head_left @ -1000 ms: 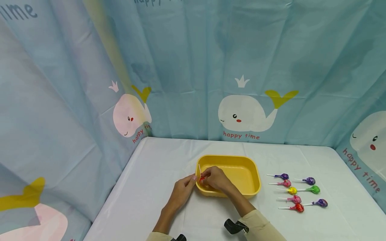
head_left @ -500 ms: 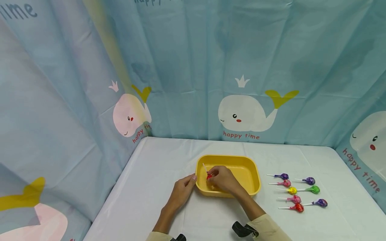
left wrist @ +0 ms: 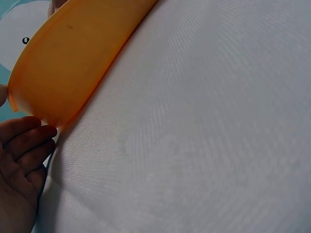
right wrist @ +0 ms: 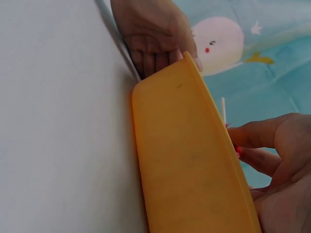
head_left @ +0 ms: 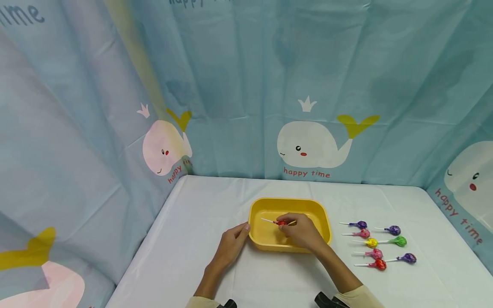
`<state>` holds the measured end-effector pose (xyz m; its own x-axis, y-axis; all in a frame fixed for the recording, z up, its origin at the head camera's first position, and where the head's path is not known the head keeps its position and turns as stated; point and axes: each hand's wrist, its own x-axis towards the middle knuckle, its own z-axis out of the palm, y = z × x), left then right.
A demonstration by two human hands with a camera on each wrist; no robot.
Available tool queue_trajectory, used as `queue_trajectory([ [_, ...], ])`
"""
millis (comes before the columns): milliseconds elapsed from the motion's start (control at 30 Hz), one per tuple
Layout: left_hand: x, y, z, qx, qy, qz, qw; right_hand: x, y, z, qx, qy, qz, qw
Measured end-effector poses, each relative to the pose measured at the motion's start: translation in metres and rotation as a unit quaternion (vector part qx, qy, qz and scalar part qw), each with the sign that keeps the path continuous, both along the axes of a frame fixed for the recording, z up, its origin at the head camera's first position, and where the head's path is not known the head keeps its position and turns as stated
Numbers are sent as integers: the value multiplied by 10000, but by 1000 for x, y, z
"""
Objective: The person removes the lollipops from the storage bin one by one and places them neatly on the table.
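In the head view, my right hand (head_left: 301,230) is over the yellow tray (head_left: 265,246) and pinches a red-wrapped lollipop (head_left: 281,223). Its white stick points left. The right wrist view shows that stick (right wrist: 223,109) rising past the tray's rim, the candy end mostly hidden by the fingers. At the tray's left end is my left hand (head_left: 232,244), its thumb on the rim and its fingers against the outer wall. From the left wrist, the fingers of that hand (left wrist: 22,165) show beside the tray's corner.
To the right of the tray, several wrapped lollipops lie on the white tablecloth (head_left: 208,205), among them a green one (head_left: 400,241), a yellow one (head_left: 371,243) and a red one (head_left: 380,264). A blue whale-print curtain (head_left: 239,145) hangs behind and beside the table.
My right hand has moved right, from the tray's left end toward its middle, with the red lollipop. The stick has tipped from nearly upright to nearly level. My left hand has stayed at the tray.
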<state>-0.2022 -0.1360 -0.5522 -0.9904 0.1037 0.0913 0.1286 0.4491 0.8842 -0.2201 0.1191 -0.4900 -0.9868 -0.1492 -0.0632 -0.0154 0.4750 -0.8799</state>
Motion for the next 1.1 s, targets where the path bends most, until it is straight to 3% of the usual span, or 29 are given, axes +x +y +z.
queue_trajectory([
  [533,0,-1,-3,89,-32,-32,9999,22,43,14,36,131,-716,9973],
  [1100,-2,0,-3,186,3,-73,9998,44,90,21,172,-43,-1131,9934],
])
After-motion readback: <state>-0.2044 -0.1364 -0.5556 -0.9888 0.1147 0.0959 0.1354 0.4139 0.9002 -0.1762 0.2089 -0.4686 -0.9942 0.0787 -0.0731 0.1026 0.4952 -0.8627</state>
